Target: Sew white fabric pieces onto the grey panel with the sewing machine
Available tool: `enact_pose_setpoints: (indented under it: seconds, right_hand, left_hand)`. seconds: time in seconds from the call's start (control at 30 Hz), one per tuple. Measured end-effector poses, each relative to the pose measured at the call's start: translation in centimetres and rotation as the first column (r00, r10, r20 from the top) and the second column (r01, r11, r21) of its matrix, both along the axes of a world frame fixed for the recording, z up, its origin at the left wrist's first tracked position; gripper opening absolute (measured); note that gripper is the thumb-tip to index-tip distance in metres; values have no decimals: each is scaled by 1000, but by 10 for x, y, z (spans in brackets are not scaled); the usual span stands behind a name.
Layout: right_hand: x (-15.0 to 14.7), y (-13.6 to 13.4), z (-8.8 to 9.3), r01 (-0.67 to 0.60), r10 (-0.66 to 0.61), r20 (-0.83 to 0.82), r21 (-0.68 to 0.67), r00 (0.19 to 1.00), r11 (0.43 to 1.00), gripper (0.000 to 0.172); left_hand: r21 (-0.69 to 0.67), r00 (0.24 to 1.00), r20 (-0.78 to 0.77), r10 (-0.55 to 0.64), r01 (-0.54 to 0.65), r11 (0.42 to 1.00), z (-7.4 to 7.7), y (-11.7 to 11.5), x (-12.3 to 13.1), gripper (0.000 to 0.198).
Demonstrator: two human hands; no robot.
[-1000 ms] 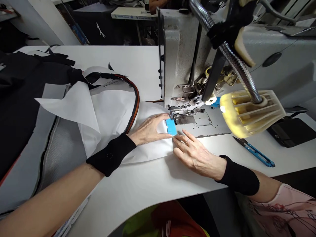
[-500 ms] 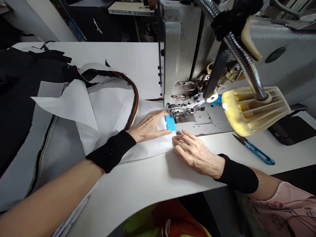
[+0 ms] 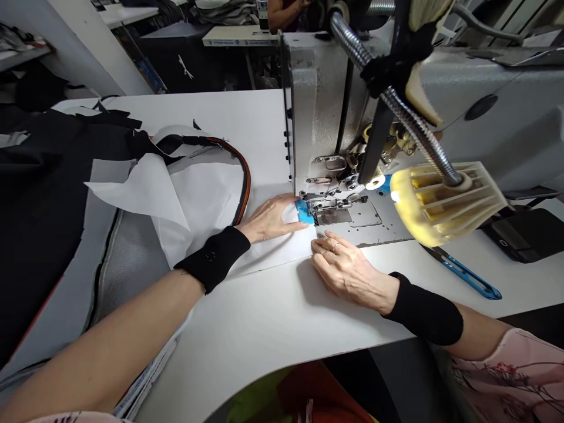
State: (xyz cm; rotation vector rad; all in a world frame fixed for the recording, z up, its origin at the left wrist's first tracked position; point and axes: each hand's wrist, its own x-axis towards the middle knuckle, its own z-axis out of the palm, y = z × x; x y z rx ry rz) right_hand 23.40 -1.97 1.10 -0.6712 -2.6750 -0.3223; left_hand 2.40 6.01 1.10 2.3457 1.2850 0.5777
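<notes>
My left hand lies flat on a white fabric panel, its fingers reaching a blue plastic tab beside the presser foot of an industrial sewing machine. My right hand rests on the table, its fingertips at the panel's near edge, just in front of the needle plate. Hands apart, both open, neither clamped on anything.

The panel sits at the centre of the frame, its long axis running from left to right toward the foot. The foot and my left fingers cover parts of the tab, and I cannot make out the needle.

A yellow lamp on a metal gooseneck hangs in front of the machine, blocking part of it. Blue-handled thread snips lie right of my right hand, near a black device. Black cloth and grey mesh lie at left, with an orange-edged curved band beside the panel. A co-worker sits at top centre, partly cut off.
</notes>
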Motion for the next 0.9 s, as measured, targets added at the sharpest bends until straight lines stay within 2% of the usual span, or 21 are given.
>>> enact_pose_setpoints:
  seconds: [0.17,0.43,0.67,0.9]
  right_hand:
    - [-3,5,-1,32,-32,-12,20,999,999,18]
    - [-4,11,1,70,-70,2,11,998,997,14]
    - [-5,13,-2,45,-44,25,-23,999,999,11]
    - [-5,12,0,-2,2,-12,-17,1000,1000,11]
  left_hand:
    - [-2,1000,-13,15,-15,1000,-1,8,-1,43]
    - [-86,995,-35,95,-97,991,0,13,0,43]
    - [-104,996,23,87,-85,991,3,14,-1,46]
    - [-115,999,-21,40,-43,992,3,13,-3,47]
